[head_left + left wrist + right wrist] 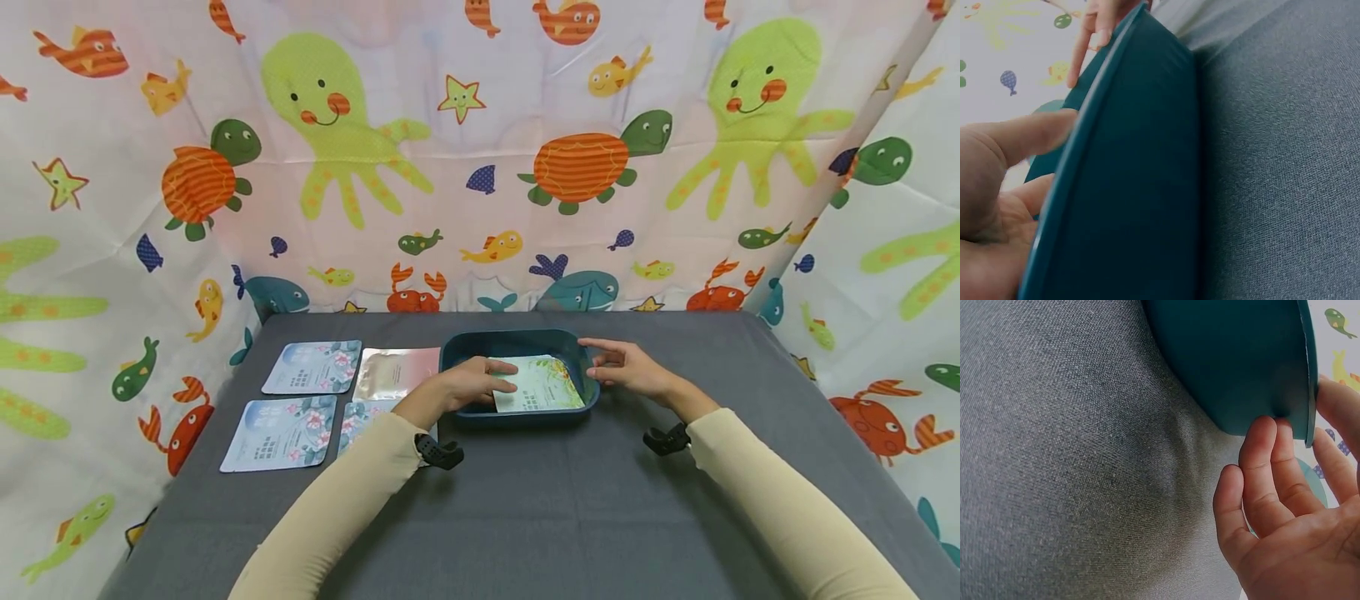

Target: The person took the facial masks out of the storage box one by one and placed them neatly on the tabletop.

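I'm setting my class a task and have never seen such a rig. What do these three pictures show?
No robot: these are a person's bare hands. The wide picture comes from a head camera, the two close ones from cameras on each wrist. On the gray cloth sit a blue-green tray and, to its left, four flat packets, some partly hidden. The left hand touches a green-and-white packet inside the tray; whether it grips is unclear. The right hand touches the tray's right end.

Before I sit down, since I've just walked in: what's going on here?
A person's left hand reaches into a dark teal tray, over the left edge of a pale green packet inside. The right hand is at the tray's right end. Left of the tray, four more packets lie on the grey cloth.
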`<state>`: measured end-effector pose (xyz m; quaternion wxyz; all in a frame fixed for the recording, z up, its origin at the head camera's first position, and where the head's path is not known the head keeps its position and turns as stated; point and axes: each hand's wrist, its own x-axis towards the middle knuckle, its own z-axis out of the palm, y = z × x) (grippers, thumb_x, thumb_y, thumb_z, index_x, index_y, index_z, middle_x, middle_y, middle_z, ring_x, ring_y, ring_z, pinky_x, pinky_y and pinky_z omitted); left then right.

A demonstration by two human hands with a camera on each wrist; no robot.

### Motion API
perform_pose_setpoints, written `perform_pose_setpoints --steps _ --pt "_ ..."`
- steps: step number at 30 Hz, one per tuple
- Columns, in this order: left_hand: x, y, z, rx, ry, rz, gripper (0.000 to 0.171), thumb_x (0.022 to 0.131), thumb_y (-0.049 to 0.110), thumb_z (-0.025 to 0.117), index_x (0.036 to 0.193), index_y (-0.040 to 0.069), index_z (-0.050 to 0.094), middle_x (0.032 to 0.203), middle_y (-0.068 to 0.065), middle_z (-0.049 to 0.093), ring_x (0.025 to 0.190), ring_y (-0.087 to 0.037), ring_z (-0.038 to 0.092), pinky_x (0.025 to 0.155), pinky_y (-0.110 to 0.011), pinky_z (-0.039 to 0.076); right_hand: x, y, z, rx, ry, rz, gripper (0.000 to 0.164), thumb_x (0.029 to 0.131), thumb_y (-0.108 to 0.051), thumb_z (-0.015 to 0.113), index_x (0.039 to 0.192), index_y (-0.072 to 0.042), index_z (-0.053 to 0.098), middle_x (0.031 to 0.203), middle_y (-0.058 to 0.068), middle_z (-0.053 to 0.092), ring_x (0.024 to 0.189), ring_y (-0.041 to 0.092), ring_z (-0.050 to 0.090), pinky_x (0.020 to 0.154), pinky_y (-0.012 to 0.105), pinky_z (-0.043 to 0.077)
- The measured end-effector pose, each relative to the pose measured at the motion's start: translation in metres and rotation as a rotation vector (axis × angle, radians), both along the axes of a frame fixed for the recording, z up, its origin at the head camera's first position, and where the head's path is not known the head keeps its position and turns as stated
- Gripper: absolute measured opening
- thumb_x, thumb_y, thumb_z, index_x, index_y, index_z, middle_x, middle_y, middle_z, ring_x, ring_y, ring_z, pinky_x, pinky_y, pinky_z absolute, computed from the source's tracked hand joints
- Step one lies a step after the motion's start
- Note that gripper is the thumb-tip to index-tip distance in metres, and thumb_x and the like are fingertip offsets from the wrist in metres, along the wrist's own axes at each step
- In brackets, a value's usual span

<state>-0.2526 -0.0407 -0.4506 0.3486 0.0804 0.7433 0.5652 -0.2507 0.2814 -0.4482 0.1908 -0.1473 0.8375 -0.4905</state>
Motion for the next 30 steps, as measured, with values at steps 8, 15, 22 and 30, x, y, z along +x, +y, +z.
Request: perform_pose_setpoints --steps 8,15,22,30 --pt "0.001 0.003 -0.001 -0.006 0.100 -0.042 0.055 0.089 -0.006 0.069 0.141 0.011 0.060 0.123 -0.015 0.063 0.084 -0.015 0.060 0.069 -0.023 0.052 -0.001 0.000 0.001 0.022 -0.003 -0.009 0.066 0.099 -0.023 0.067 0.157 -0.012 0.037 0.117 0.019 0.061 0.098 0.016 0.060 0.092 0.040 0.055" --pt "0.001 0.000 0.003 0.094 0.061 -0.019 0.056 0.090 -0.011 0.064 0.142 0.008 0.058 0.126 -0.017 0.065 0.093 -0.016 0.066 0.078 -0.026 0.059 0.000 0.000 0.000 0.021 -0.007 -0.010 0.067 0.099 -0.024 0.067 0.157 -0.011 0.037 0.119 0.021 0.062 0.099 0.017 0.060 0.094 0.042 0.056" --pt "-0.001 -0.014 0.016 0.141 0.072 -0.047 0.057 0.091 -0.010 0.063 0.144 0.010 0.056 0.133 -0.014 0.064 0.103 -0.014 0.066 0.087 -0.029 0.059 -0.002 0.000 0.002 0.034 -0.032 -0.013 0.067 0.099 -0.024 0.067 0.157 -0.012 0.036 0.117 0.020 0.061 0.096 0.018 0.059 0.091 0.037 0.055" --pt "0.000 -0.044 0.035 0.189 0.059 -0.067 0.058 0.091 -0.006 0.062 0.145 0.014 0.055 0.136 -0.008 0.063 0.108 -0.014 0.063 0.086 -0.025 0.058 -0.005 0.000 0.006 0.017 -0.037 -0.010 0.066 0.099 -0.023 0.067 0.157 -0.012 0.037 0.114 0.018 0.061 0.093 0.016 0.060 0.087 0.035 0.056"
